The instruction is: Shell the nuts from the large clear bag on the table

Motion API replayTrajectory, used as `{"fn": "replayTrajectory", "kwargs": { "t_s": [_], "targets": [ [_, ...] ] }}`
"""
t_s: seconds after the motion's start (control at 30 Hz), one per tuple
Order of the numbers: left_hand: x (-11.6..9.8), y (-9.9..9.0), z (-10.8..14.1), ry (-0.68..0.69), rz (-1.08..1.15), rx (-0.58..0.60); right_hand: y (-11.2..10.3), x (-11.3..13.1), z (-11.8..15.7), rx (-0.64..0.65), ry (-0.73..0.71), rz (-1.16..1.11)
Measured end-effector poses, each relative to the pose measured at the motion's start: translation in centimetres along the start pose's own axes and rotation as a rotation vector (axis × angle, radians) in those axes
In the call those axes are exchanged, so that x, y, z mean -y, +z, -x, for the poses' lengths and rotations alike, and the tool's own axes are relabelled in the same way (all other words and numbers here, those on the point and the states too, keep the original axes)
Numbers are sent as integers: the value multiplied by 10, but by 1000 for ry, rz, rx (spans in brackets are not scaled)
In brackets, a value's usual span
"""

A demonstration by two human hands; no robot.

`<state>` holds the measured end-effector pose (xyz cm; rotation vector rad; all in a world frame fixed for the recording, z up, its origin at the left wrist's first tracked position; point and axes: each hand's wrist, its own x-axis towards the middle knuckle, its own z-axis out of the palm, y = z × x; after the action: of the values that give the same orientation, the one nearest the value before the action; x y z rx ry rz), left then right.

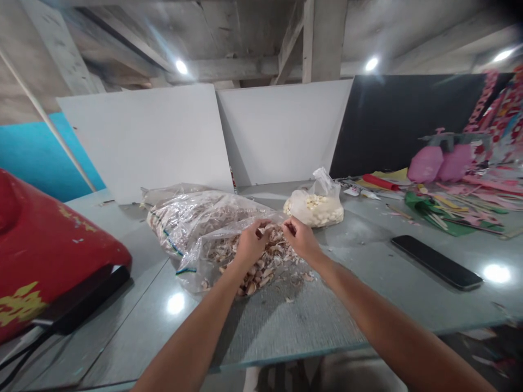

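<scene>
A large clear plastic bag [196,212] with a green-blue stripe lies on its side on the table, its mouth facing me. Unpeeled garlic cloves and loose skins [261,269] spill from the mouth onto the tabletop. My left hand [252,242] is closed at the upper rim of the mouth, its thumb and fingers pinched on the film. Close to its right, my right hand [301,238] also pinches the rim with curled fingers. Just behind my right hand stands a smaller clear bag [316,206] of pale peeled cloves.
A black phone [436,261] lies on the table at right. Coloured paper scraps [457,209] and pink bottles [443,162] sit farther back. A red container [53,245] with a black device [81,299] fills the left. White boards [281,130] lean behind.
</scene>
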<state>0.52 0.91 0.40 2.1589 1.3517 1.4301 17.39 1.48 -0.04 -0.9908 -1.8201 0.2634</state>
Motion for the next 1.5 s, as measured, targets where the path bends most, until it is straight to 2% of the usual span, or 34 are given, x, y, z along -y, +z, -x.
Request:
{"fn": "replayTrajectory", "kwargs": {
  "t_s": [0.17,0.33,0.4,0.67,0.93,1.13,1.23,1.33,1.5],
  "targets": [
    [2,1,-3,-26,142,-14,7,-7,-1,52,8,-53],
    [2,4,-1,-51,205,39,12,-7,0,119,212,-319],
    [1,4,0,-52,196,64,12,-6,-1,117,253,-405],
    [-2,-1,1,5,58,36,5,-1,-1,100,220,-390],
    [-3,-2,4,-18,-79,39,9,-1,1,128,148,-278],
    [-1,5,4,-47,142,61,9,1,1,66,117,-240],
    [1,7,4,-54,167,90,8,-2,0,25,127,-191],
    [2,7,4,-68,153,70,9,-4,0,47,173,-251],
    [0,3,2,-56,135,43,10,-3,1,182,238,-472]
  ]
}}
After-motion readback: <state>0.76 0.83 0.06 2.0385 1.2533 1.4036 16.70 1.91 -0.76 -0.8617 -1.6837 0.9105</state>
